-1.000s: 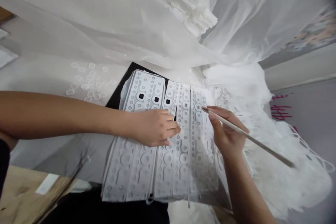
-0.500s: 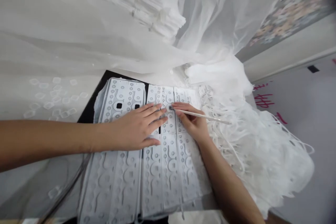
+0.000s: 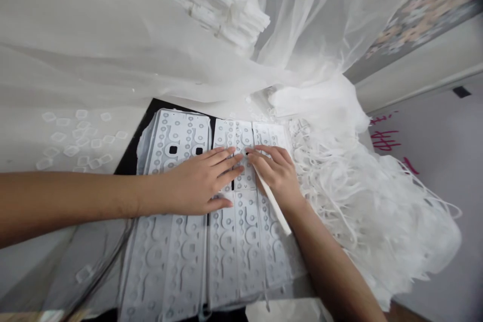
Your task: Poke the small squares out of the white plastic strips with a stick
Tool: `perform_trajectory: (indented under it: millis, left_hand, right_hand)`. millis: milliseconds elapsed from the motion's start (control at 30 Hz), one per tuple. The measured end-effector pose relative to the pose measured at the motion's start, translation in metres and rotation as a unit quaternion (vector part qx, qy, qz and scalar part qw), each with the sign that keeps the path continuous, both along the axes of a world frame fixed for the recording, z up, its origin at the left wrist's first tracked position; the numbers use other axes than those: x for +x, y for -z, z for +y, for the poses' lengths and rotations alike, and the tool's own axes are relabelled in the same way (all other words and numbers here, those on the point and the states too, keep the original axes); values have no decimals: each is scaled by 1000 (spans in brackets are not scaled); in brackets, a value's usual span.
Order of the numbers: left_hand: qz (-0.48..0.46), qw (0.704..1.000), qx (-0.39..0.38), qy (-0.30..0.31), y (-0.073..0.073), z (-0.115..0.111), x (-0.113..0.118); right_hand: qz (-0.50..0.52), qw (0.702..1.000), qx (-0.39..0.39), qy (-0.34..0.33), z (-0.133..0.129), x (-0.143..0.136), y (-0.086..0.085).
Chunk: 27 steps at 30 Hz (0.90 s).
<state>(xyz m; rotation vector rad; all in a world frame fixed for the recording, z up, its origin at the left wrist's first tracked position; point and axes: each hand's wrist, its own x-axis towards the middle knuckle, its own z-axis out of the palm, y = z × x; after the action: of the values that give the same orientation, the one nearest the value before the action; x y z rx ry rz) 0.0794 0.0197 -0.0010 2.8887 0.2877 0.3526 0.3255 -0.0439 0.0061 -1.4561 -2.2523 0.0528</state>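
Observation:
White-grey moulded sheets (image 3: 222, 241) lie side by side in front of me, embossed with rounds, curves and slots. My left hand (image 3: 199, 181) rests flat on them with its fingers spread. Dark square openings (image 3: 173, 150) show in the left sheet, just beyond that hand. My right hand (image 3: 277, 173) pinches one end of a slim white stick (image 3: 278, 211). Its fingertips touch the sheet beside a small dark opening, close to my left fingertips. The stick runs down under the palm toward my right forearm. Its gripped end is hidden by the fingers.
Small translucent square pieces (image 3: 83, 133) are scattered at the left. A heap of white strips and scraps (image 3: 377, 221) fills the right side. Behind hang clear plastic sheeting (image 3: 298, 15) and a white stack (image 3: 222, 5). A dark board (image 3: 130, 156) shows beneath the sheets.
The stick has swung from pointing right to pointing down toward my forearm as my right hand turned over it. My left hand stays flat in place. The view has shifted slightly.

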Motion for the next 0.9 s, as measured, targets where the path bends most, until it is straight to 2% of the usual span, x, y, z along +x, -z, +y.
perform_trajectory:
  millis: [67, 133, 200, 267, 333, 400, 467, 567, 633, 900]
  left_hand:
    - [-2, 1000, -4, 1, 0, 1, -1]
    - [-8, 1000, -7, 6, -2, 4, -1]
    - [-11, 1000, -15, 19, -4, 9, 0]
    - [-20, 999, -21, 36, -8, 17, 1]
    - [-26, 999, -16, 30, -10, 25, 3]
    - [-22, 1000, -2, -5, -9, 31, 4]
    - [-1, 999, -1, -45, -6, 36, 4]
    - [31, 997, -21, -67, 0, 39, 3]
    - [43, 996, -31, -67, 1, 39, 3]
    - [58, 995, -33, -78, -3, 37, 4]
  right_hand:
    - [-1, 993, 79, 85, 4, 11, 0]
    - [38, 968, 161, 188, 11, 23, -3]
    - [91, 949, 183, 241, 21, 29, -11]
    - [155, 955, 125, 218, 34, 25, -20]
    - [216, 961, 46, 163, 48, 15, -23]
    - [258, 958, -15, 127, 63, 4, -18]
    - [289, 948, -48, 126, 75, -1, -8]
    - [331, 931, -66, 140, 85, 1, 7]
    - [329, 932, -70, 135, 86, 4, 12]
    - [303, 944, -78, 107, 85, 4, 9]
